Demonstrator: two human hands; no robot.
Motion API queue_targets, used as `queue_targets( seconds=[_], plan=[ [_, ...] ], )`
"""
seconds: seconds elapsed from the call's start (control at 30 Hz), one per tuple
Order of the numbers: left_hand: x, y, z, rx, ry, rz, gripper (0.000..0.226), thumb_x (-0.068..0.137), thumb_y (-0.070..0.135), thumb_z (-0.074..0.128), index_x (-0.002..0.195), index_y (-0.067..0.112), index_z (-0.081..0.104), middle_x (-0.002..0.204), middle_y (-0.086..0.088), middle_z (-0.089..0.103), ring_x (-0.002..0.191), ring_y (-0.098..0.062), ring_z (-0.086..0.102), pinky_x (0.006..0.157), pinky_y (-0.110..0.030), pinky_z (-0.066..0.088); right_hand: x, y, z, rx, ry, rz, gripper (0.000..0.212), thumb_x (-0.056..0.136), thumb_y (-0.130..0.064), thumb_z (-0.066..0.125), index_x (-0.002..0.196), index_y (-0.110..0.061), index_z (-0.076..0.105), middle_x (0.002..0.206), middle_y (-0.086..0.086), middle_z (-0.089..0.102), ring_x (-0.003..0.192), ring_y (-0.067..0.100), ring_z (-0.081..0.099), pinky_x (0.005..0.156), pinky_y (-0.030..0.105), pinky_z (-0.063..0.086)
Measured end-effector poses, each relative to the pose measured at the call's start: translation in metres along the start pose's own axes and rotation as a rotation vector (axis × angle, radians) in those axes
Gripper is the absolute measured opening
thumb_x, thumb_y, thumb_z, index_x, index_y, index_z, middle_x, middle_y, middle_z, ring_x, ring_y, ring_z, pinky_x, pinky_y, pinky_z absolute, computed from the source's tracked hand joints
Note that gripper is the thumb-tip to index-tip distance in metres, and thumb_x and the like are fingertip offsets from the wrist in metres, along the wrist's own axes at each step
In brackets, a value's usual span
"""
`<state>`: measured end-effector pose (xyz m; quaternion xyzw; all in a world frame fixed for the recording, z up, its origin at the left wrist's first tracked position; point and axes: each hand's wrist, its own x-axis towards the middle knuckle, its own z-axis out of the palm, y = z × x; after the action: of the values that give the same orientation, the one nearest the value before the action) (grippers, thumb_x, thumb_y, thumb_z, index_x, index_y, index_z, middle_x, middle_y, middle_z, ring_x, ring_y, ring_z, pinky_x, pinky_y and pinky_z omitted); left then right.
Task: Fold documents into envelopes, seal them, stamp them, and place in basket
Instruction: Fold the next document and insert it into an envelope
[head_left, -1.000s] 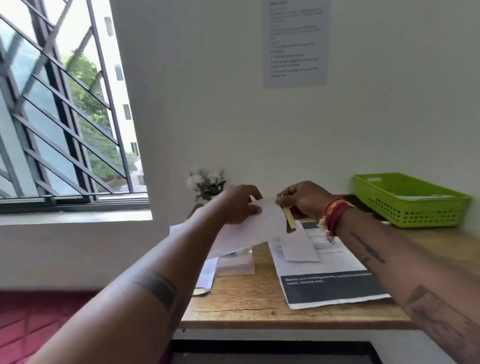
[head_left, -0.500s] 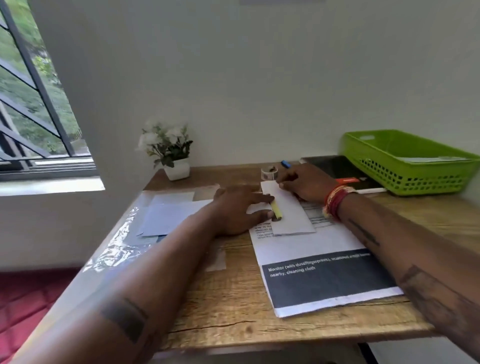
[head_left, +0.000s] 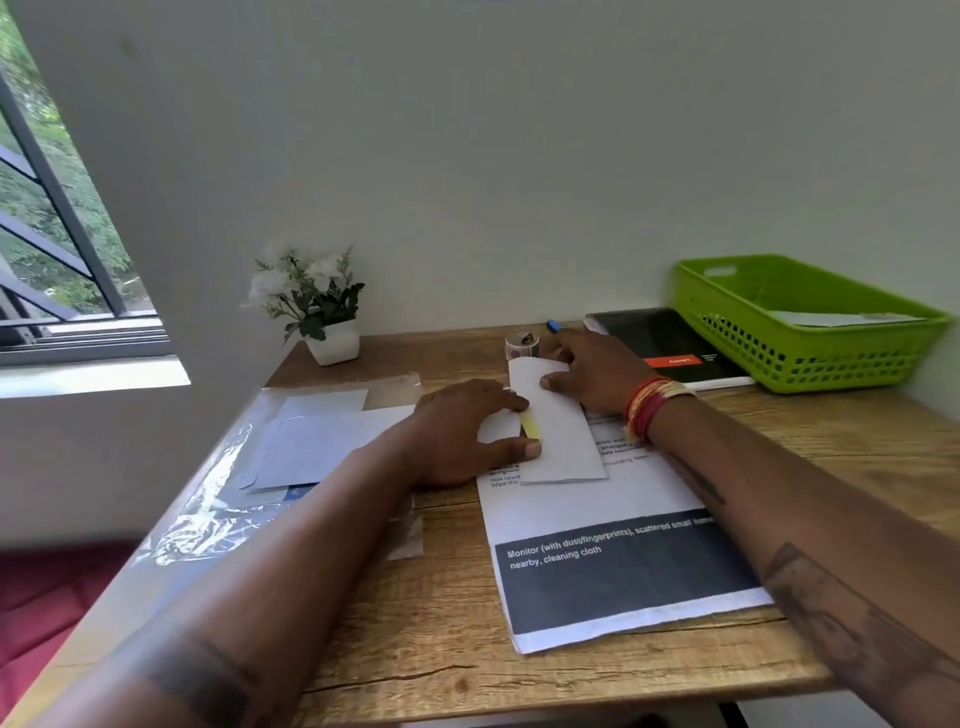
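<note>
A white envelope (head_left: 563, 434) lies flat on a printed document (head_left: 613, 566) on the wooden table (head_left: 447, 613). A yellow adhesive strip (head_left: 531, 426) runs along its left edge, where the flap spreads out to the left. My left hand (head_left: 462, 436) rests flat on the flap, index finger and thumb spread either side of the strip. My right hand (head_left: 592, 371) presses down on the far end of the envelope with its fingertips. The green basket (head_left: 810, 364) stands at the back right with one envelope (head_left: 841, 318) inside.
A roll of stamps (head_left: 522, 344) and a blue pen (head_left: 554, 326) lie just beyond my right hand. A black notebook (head_left: 670, 343) sits against the basket. Spare envelopes in a plastic sleeve (head_left: 311, 441) lie left; a potted plant (head_left: 327, 317) stands by the wall.
The envelope, held up in both hands a second ago, now lies on the document with both hands on it. The view has tilted down to the table.
</note>
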<state>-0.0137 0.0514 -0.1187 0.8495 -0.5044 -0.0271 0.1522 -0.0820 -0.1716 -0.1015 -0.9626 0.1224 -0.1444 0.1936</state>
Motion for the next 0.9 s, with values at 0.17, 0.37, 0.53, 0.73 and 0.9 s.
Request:
queue_targets(
  seconds=[0.17, 0.37, 0.53, 0.73, 0.9],
  plan=[
    [-0.008, 0.006, -0.004, -0.051, 0.034, -0.005, 0.065, 0.078, 0.076, 0.062, 0.133, 0.043, 0.052, 0.153, 0.013, 0.042, 0.14, -0.011, 0.036, 0.117, -0.043, 0.03, -0.003, 0.006, -0.01, 0.297, 0.144, 0.08, 0.038, 0.085, -0.019, 0.075, 0.12, -0.027, 0.065, 0.109, -0.006, 0.061, 0.096, 0.012, 0.061, 0.08, 0.025, 0.049],
    [-0.009, 0.005, -0.006, -0.111, 0.044, -0.038, 0.074, 0.071, 0.08, 0.065, 0.131, 0.04, 0.049, 0.147, 0.015, 0.044, 0.135, -0.01, 0.042, 0.114, -0.044, 0.035, -0.007, 0.026, -0.019, 0.484, 0.149, 0.176, 0.036, 0.08, -0.02, 0.075, 0.113, -0.035, 0.068, 0.124, -0.001, 0.062, 0.106, 0.02, 0.064, 0.095, 0.045, 0.055],
    [-0.007, 0.007, -0.006, -0.084, 0.049, -0.058, 0.071, 0.072, 0.079, 0.065, 0.129, 0.04, 0.047, 0.147, 0.013, 0.042, 0.133, -0.012, 0.042, 0.111, -0.043, 0.037, -0.016, 0.019, -0.037, 0.462, -0.265, 0.135, 0.042, 0.084, -0.025, 0.079, 0.121, -0.043, 0.069, 0.139, 0.0, 0.057, 0.102, 0.021, 0.069, 0.094, 0.039, 0.057],
    [-0.004, 0.01, -0.01, -0.061, 0.055, -0.127, 0.072, 0.071, 0.078, 0.068, 0.128, 0.041, 0.043, 0.144, 0.012, 0.046, 0.126, -0.014, 0.045, 0.103, -0.038, 0.041, -0.029, -0.004, -0.049, 0.477, -0.449, 0.17, 0.02, 0.092, -0.014, 0.07, 0.105, -0.026, 0.078, 0.1, 0.009, 0.072, 0.061, 0.022, 0.065, 0.058, 0.03, 0.059],
    [-0.004, 0.007, -0.009, -0.051, 0.066, -0.147, 0.076, 0.068, 0.083, 0.065, 0.128, 0.042, 0.042, 0.146, 0.012, 0.045, 0.128, -0.015, 0.045, 0.104, -0.04, 0.042, -0.024, 0.011, -0.061, 0.634, 0.037, 0.262, 0.021, 0.097, -0.008, 0.058, 0.093, -0.017, 0.077, 0.093, 0.013, 0.073, 0.05, 0.022, 0.065, 0.047, 0.026, 0.055]
  ],
)
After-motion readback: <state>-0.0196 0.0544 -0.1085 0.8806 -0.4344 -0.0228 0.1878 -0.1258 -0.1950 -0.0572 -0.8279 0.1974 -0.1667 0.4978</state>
